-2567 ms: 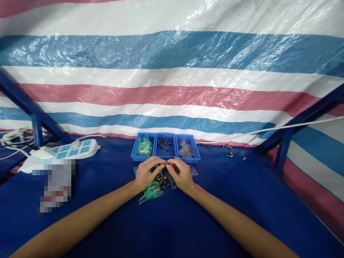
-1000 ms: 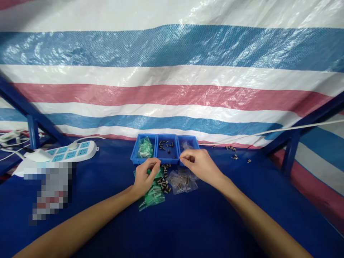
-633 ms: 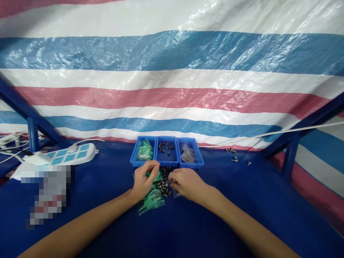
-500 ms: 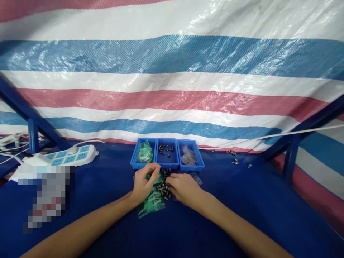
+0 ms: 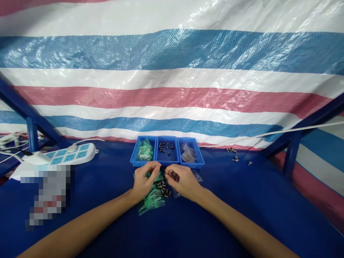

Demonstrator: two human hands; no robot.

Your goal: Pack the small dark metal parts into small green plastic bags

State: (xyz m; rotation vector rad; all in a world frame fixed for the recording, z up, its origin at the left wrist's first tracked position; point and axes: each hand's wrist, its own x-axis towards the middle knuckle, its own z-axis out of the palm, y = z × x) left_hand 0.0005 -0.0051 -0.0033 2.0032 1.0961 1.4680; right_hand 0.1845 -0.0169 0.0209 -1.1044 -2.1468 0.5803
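My left hand [image 5: 144, 181] is closed in a pinch above a green-tinted plastic bag [image 5: 152, 203] of small parts; whatever its fingertips hold is too small to make out. Close beside it, my right hand [image 5: 183, 181] pinches a small dark piece that looks like a screw, mostly hidden by the fingers. Between and below both hands lies a loose pile of black-headed screws [image 5: 162, 188], partly on the green bag. Under my right hand a clear plastic bag [image 5: 197, 175] shows in part.
Behind my hands stand three joined blue bins: the left bin [image 5: 133, 159] holds green bags, the middle bin [image 5: 168, 159] loose screws, the right bin [image 5: 199, 161] clear bags. Scattered screws [image 5: 235, 159] lie at back right. A power strip [image 5: 80, 154] sits at left. Striped sheeting hangs behind.
My right hand has lifted from the screw pile and moved slightly up toward my left hand, its fingertips now pinched near the left ones. My left hand stays nearly in place.
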